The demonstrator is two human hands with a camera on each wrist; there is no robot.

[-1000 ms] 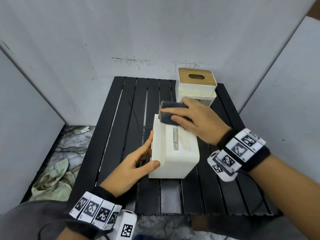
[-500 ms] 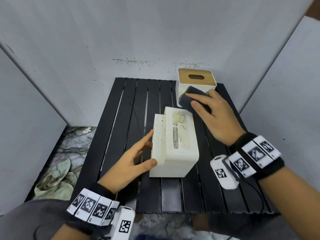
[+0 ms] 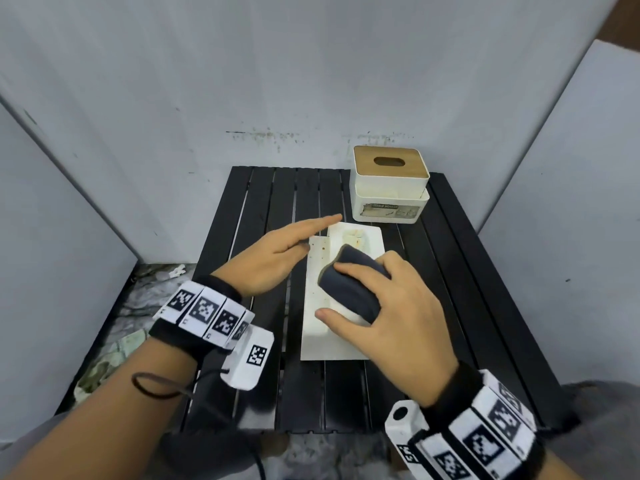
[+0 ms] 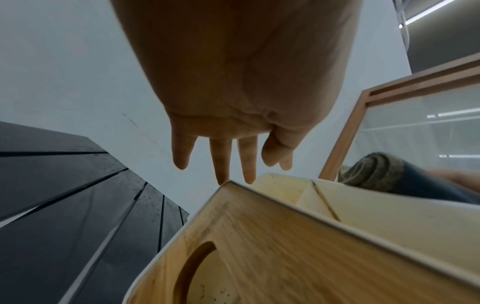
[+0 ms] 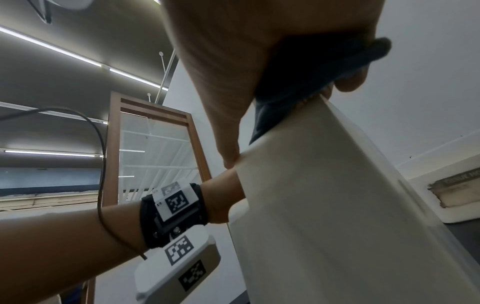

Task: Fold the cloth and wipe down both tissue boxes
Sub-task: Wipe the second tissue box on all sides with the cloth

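A white tissue box (image 3: 337, 341) lies on its side in the middle of the black slatted table (image 3: 467, 306). My right hand (image 3: 394, 306) grips a folded dark blue-grey cloth (image 3: 349, 289) and presses it onto the box's upper face. My left hand (image 3: 277, 254) lies with straight fingers against the box's far left edge. The left wrist view shows those fingers (image 4: 221, 164) above the box's wooden lid (image 4: 259, 246). In the right wrist view the cloth (image 5: 311, 72) sits bunched in my palm on the box (image 5: 324, 205). A second white box with a wooden lid (image 3: 389, 181) stands upright at the back.
Grey panels close in the table at the back and on both sides. On the marbled floor to the left lies a crumpled greenish rag (image 3: 104, 368). Bare slats (image 3: 277, 202) lie left of the boxes and along the front edge.
My right hand has drawn the cloth back from the box's far end to its middle. My left hand left the near left corner, straightened its fingers and now lies along the far left edge.
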